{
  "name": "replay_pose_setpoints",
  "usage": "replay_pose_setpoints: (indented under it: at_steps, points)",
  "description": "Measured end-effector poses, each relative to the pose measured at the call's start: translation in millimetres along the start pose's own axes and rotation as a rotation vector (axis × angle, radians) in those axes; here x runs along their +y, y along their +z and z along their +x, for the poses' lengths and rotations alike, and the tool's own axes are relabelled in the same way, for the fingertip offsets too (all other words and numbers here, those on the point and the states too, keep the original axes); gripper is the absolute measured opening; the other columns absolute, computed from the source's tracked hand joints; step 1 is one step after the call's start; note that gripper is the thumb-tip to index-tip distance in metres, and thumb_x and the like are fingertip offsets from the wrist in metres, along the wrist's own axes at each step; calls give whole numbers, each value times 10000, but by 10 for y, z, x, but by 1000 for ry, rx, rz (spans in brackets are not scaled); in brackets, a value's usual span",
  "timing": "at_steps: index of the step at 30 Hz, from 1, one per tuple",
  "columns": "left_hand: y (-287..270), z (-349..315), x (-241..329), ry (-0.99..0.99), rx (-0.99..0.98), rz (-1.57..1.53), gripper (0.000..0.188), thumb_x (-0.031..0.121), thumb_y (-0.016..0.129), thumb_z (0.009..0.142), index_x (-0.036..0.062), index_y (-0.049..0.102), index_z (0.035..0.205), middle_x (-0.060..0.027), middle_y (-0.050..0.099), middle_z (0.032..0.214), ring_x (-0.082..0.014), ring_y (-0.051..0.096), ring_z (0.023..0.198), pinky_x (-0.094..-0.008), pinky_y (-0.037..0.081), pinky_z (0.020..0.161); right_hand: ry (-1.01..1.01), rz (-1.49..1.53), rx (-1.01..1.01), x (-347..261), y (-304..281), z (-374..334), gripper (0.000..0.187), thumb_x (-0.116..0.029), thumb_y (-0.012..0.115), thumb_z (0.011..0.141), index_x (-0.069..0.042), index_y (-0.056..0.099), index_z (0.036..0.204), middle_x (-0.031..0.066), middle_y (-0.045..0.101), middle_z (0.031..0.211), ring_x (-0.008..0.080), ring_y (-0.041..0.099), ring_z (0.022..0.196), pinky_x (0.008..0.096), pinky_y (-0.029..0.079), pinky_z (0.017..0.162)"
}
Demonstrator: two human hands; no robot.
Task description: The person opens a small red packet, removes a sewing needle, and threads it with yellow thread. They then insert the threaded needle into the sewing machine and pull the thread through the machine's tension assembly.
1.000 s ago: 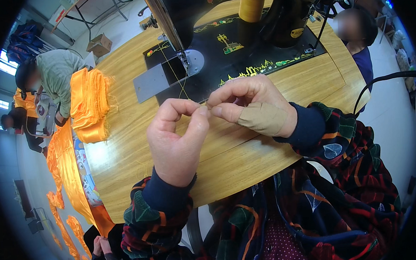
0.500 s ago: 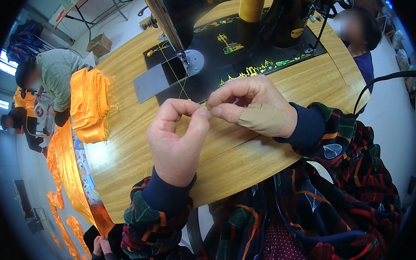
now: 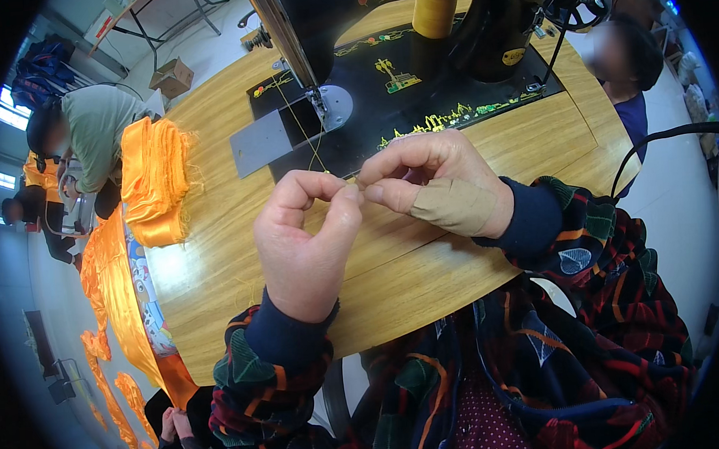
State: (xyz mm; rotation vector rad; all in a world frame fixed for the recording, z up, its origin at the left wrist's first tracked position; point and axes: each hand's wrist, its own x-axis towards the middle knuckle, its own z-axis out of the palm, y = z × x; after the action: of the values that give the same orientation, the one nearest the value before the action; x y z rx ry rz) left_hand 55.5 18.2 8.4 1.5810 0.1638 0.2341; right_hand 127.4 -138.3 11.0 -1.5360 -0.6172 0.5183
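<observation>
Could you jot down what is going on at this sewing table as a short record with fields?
Setting: wooden table with a black sewing machine
Left hand: thumb and forefinger pinching a thin yellow thread
Right hand: fingertips meeting the left hand's, pinched at the same thread; tan plaster on its back
Thread path: runs up from the fingers to the machine's needle area
Nearby: stack of folded orange fabric at the table's left edge
Others: a person in a green top bent over at far left

Wooden worktable (image 3: pixel 486 149), pale floor (image 3: pixel 204 50), bright windows (image 3: pixel 8 117) at left
</observation>
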Motion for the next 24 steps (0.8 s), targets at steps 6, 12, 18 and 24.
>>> replay_pose_setpoints:
  at_steps: [6,12,18,24]
  points:
    - [-7,-23,53,15,3,-30,53,0,595,775,1,552,805,-24,588,772,-82,518,758,-214,416,719,5,3,60,-29,1,-5,113,-56,616,797,-5,650,892,23,607,798,50,526,684,187,431,621]
    - [-149,-46,260,574,-229,156,122,-50,574,751,53,564,816,-63,623,825,-192,520,775,-325,383,777,66,100,113,-117,-64,-15,127,-83,624,786,-2,658,877,20,623,773,45,532,679,189,435,633]
    - [-252,-73,357,641,-353,70,155,28,670,712,126,615,820,-37,635,888,-186,530,746,-359,340,857,99,132,145,-136,-103,-24,123,-69,636,791,-7,653,896,4,622,774,22,513,655,166,415,601]
    - [-356,192,380,825,-437,140,135,39,679,697,94,618,805,-66,617,879,-189,540,711,-340,378,781,97,135,156,-124,-175,-3,99,-16,635,781,15,643,875,36,614,806,36,529,671,167,412,591]
